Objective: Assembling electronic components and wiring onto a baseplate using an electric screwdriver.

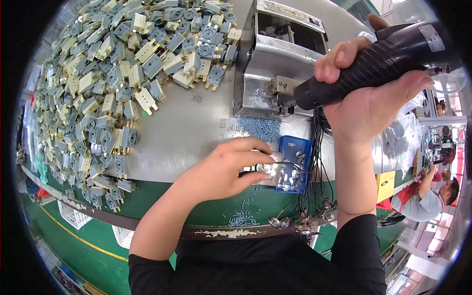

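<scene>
My right hand (361, 115) is wrapped round a black power screwdriver (366, 66), raised at the right with its front end pointing left and slightly down. That end is close to the metal box-shaped screw feeder (265, 64) and its small metal block (285, 84). Low over the table, my left hand (231, 164) pinches a small round whitish metal part (264, 168) between thumb and fingers. A black wire runs from it to the right. Under the part is a light metal plate (274, 180), partly hidden by the fingers.
A big heap of grey and cream switch-like blocks (123, 73) covers the left side. Bluish screws (260, 129) lie before the feeder, and more screws (243, 218) near the front edge. A blue tray (306, 147) holds small metal pieces. Black wires (317, 182) hang beside it. A co-worker (425, 201) sits far right.
</scene>
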Motion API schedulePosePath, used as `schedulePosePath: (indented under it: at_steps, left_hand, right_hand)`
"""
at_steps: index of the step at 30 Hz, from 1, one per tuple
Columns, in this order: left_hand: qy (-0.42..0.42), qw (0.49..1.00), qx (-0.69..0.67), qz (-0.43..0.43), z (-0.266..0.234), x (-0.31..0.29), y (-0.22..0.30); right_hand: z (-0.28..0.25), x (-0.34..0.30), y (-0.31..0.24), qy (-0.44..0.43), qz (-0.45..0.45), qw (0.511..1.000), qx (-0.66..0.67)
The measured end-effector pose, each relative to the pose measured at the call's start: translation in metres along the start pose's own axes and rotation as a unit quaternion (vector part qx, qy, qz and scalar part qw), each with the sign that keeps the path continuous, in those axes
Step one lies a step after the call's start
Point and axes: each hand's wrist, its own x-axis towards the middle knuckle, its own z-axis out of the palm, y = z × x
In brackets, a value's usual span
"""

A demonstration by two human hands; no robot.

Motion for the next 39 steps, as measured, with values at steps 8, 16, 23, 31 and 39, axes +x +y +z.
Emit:
schedulePosePath:
  at_steps: [8,16,23,31,39]
  left_hand:
    - [0.004,1.0,-0.001,0.0,0.0,0.0,-0.002]
    - [-0.001,1.0,-0.005,-0.002,-0.001,0.0,-0.002]
    - [0.0,1.0,-0.006,-0.006,-0.001,0.0,-0.001]
    - [-0.003,1.0,-0.011,0.001,0.0,-0.001,0.0]
    - [0.008,1.0,-0.006,0.008,0.002,-0.003,-0.003]
  right_hand:
    - [0.017,-0.003,-0.007,0.027,0.0,0.977,-0.21]
    - [0.021,-0.009,-0.004,0.06,-0.002,0.984,-0.166]
    - [0.022,-0.007,-0.001,0.041,-0.001,0.985,-0.168]
    - [0.015,-0.009,-0.002,-0.035,-0.001,0.998,-0.059]
    - [0.027,-0.021,-0.011,-0.013,0.051,0.982,-0.182]
